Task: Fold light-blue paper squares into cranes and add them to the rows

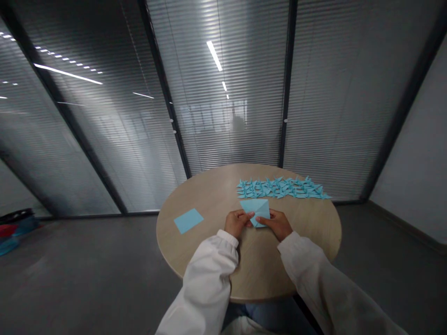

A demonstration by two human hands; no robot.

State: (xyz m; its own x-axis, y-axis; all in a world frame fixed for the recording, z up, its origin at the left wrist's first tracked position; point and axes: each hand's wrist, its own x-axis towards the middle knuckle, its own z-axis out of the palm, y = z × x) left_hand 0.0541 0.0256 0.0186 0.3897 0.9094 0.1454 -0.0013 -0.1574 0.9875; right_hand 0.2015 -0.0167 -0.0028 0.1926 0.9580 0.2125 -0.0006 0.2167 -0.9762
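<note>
My left hand [238,222] and right hand [275,224] pinch one folded light-blue paper square [255,211] between fingers and thumbs, near 6 o'clock on the round pale-wood surface [209,200]. One flat light-blue paper square [188,220] sits at 8 o'clock. Light-blue origami cranes [282,188] at 1 o'clock, dozens, exact count unclear.

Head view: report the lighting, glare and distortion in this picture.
In the head view, ceiling lights glare as white streaks on the glass partition; wide-angle distortion splays its dark frames and stretches the round table; a blurred patch sits mid-glass; the floor lies dim.
</note>
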